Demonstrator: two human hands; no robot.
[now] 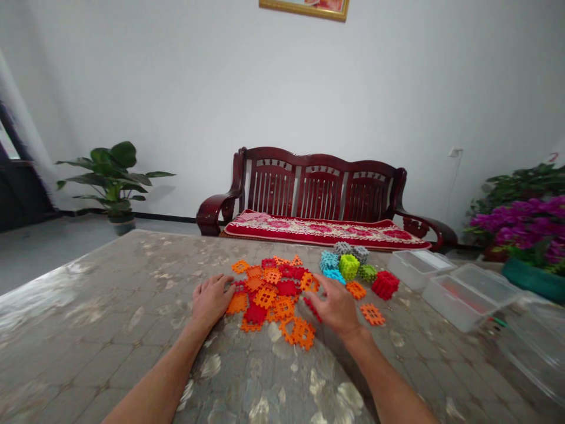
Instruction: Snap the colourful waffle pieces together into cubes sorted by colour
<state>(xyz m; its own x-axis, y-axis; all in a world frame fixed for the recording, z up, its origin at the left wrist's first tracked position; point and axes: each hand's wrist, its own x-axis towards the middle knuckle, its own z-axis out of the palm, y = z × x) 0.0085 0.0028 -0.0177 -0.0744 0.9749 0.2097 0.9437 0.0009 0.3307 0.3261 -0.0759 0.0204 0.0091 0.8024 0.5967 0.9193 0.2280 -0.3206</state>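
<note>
Orange and red flat interlocking building pieces [265,296] lie in a loose, overlapping pile on the table. My left hand [210,301] rests at the pile's left edge, fingers extended and nothing visible in them. On the other side, my right hand [336,307] has its thumb and forefinger apart. Its forefinger reaches an orange piece [308,282], and a red piece [312,309] shows tilted below the thumb. Whether that red piece is gripped or only touched is unclear. Two loose orange pieces [373,314] lie to the right of this hand.
Beyond my right hand stand joined or stacked blocks: blue [329,260], lime green [349,267], grey [343,248] and red [385,285]. Clear plastic boxes [459,303] occupy the table's right side. A wooden bench [318,191] stands past the patterned tablecloth [132,294].
</note>
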